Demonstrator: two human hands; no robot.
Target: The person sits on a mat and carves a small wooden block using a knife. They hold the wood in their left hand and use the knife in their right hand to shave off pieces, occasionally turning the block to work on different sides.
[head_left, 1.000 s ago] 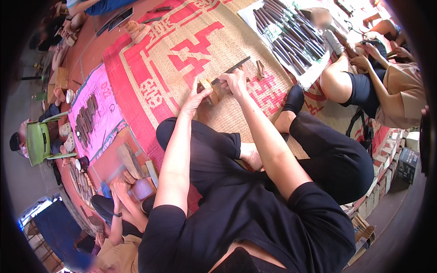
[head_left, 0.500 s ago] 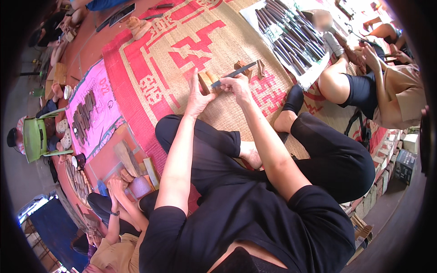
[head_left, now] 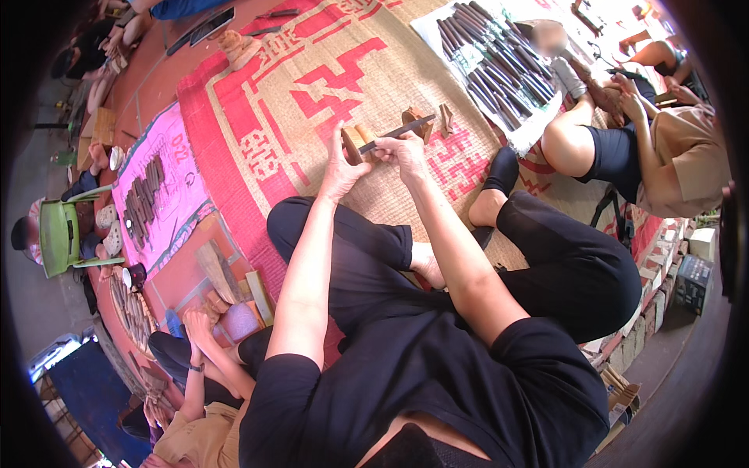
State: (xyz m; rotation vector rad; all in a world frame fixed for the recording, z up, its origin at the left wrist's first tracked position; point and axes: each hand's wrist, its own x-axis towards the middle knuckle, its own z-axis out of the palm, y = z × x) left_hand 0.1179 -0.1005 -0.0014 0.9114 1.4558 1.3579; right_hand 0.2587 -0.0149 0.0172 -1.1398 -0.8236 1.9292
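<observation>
My left hand (head_left: 340, 173) is closed around a small dark brown wooden piece (head_left: 351, 147), thumb on its near side and fingers on its far side. My right hand (head_left: 404, 156) pinches a long, flat, dark chisel (head_left: 407, 127); its lower left end meets or nearly meets the wooden piece, and the other end points up to the right. Just beyond the hands lies a pale yellow wooden rod (head_left: 363, 132), partly hidden by the fingers. A brown carved wood block (head_left: 418, 118) is on the mat behind the chisel, with a smaller wooden piece (head_left: 446, 121) beside it.
A red and tan woven mat (head_left: 312, 47) spreads ahead. Many dark carving tools (head_left: 499, 70) lie on a white cloth at far right, others (head_left: 144, 199) on a pink sheet at left. People sit at right (head_left: 679, 156) and lower left (head_left: 199, 429). A wooden figure (head_left: 236, 48) stands far left.
The chisel has turned in my right hand and its far end has dropped slightly lower. My left hand keeps its grip. At right, the seated person's hands have shifted.
</observation>
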